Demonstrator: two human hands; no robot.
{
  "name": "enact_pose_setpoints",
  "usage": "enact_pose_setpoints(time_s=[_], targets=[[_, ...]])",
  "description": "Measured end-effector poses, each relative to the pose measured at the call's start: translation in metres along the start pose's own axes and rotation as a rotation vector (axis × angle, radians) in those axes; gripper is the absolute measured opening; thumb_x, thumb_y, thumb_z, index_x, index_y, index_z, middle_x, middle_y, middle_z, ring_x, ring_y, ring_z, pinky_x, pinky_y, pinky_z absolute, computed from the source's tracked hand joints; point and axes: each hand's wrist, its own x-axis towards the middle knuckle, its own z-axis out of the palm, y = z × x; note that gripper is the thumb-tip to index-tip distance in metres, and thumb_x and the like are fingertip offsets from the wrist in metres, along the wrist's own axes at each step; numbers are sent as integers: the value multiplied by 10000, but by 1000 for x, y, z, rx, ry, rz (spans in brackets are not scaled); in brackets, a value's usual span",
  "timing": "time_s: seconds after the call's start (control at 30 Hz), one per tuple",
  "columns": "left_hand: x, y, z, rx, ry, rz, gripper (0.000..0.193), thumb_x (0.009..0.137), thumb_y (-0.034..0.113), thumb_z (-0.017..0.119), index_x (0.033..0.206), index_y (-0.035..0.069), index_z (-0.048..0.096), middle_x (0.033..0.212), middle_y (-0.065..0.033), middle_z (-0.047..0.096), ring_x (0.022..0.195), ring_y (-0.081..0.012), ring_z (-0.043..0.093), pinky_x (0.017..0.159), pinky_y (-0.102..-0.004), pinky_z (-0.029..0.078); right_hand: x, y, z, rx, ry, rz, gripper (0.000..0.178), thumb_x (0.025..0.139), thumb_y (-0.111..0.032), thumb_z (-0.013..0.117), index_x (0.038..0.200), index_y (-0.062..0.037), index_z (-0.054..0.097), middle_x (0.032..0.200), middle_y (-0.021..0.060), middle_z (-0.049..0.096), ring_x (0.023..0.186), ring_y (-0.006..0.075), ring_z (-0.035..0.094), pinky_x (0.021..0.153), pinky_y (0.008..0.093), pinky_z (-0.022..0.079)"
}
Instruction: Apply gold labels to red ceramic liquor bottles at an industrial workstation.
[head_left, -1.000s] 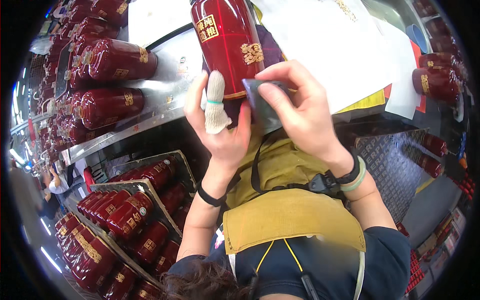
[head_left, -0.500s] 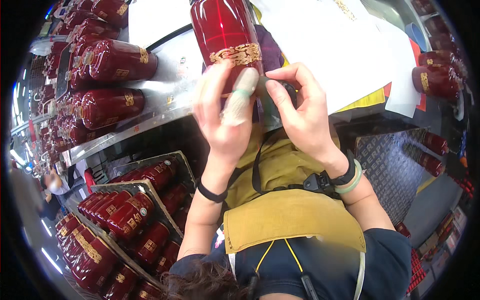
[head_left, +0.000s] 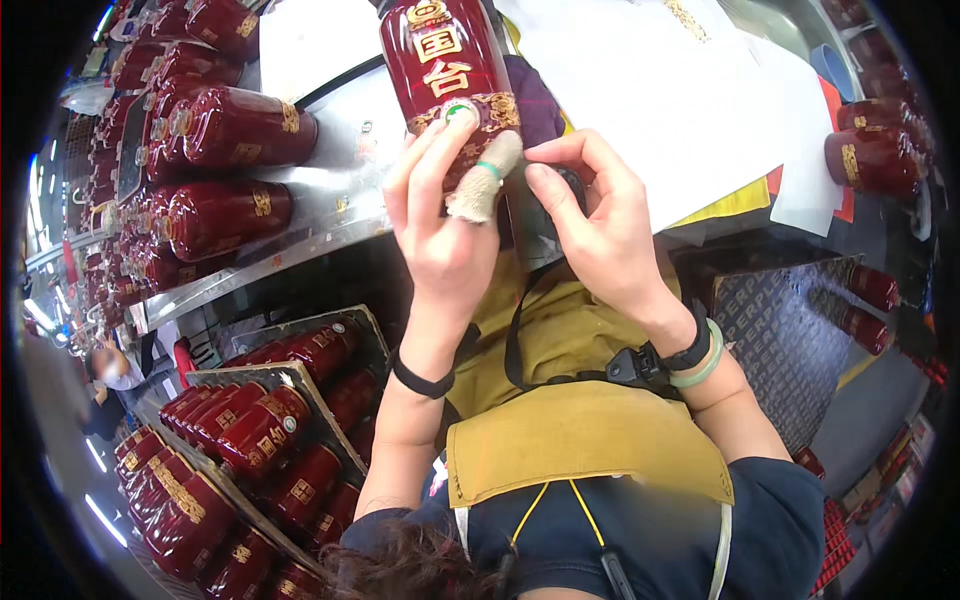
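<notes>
My left hand [head_left: 445, 225] is wrapped around the lower end of a dark red glazed bottle [head_left: 440, 60] with gold ornament, fingers spread up its side and the thumb, wrapped in a beige cloth cot with a green band, pressed across the gold band near the base. The bottle stands out in front of my chest, above the edge of a metal workbench [head_left: 330, 215], its upper part running out of the top of the view. My right hand [head_left: 595, 225] comes in beside it, forefinger and thumb pinched narrowly on a small dark object [head_left: 570, 185] held against the bottle's lower right side; what that object is I cannot tell. Behind the bottle lies a purple cloth [head_left: 530, 100], and white paper sheets [head_left: 660, 90] cover the bench to the right, with a yellow sheet showing under them. More red bottles [head_left: 225, 130] lie on their sides along the bench to my left, and others are packed in metal trays [head_left: 300, 375] down by my left leg. Two further bottles [head_left: 880, 150] rest at the far right of the bench. A mustard apron [head_left: 590, 440] hangs over my front, a black band on my left wrist
</notes>
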Motion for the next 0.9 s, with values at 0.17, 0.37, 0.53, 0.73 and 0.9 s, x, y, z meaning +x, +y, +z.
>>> enact_pose_setpoints(time_s=[0.17, 0.37, 0.53, 0.73, 0.9], targets=[[-27, -11, 1, -373, 179, -303, 491, 775, -94, 765, 1250, 3, 690, 1346, -168, 646, 1266, -336, 613, 1123, -450, 438, 0, -3, -1, 27, -7, 36, 99, 929, -40, 680, 990, 34, 655, 909, 129, 679, 845, 207, 663, 778, 323, 526], [0, 8, 0, -78, 25, -94, 516, 716, -59, 782, 1212, 74, 738, 1366, -103, 614, 1276, -337, 566, 1100, -440, 448, -1, -4, 1, 54, -13, 29, 98, 919, -22, 689, 990, 37, 659, 907, 126, 684, 832, 191, 663, 772, 314, 527], [-15, -13, -2, -248, 102, -175, 504, 744, -65, 796, 1233, 27, 717, 1348, -138, 642, 1263, -328, 603, 1103, -451, 462, 3, -5, -5, -23, -19, 61, 103, 919, -30, 695, 991, 39, 668, 906, 118, 699, 826, 173, 667, 764, 310, 530], [-9, 6, -10, -149, 34, -219, 640, 741, 28, 864, 1333, 16, 622, 1435, -167, 541, 1317, -333, 539, 1100, -415, 433, 4, -8, -15, -77, -44, 135, 121, 934, -67, 687, 996, 36, 675, 881, 103, 702, 788, 160, 632, 742, 304, 512], [-14, -10, -7, -127, 4, -222, 659, 733, 57, 868, 1341, 6, 620, 1357, -173, 601, 1292, -320, 556, 1098, -427, 432, 11, -3, -22, -122, -9, 182, 119, 932, -68, 694, 989, 35, 673, 876, 101, 702, 769, 149, 611, 727, 305, 503]])
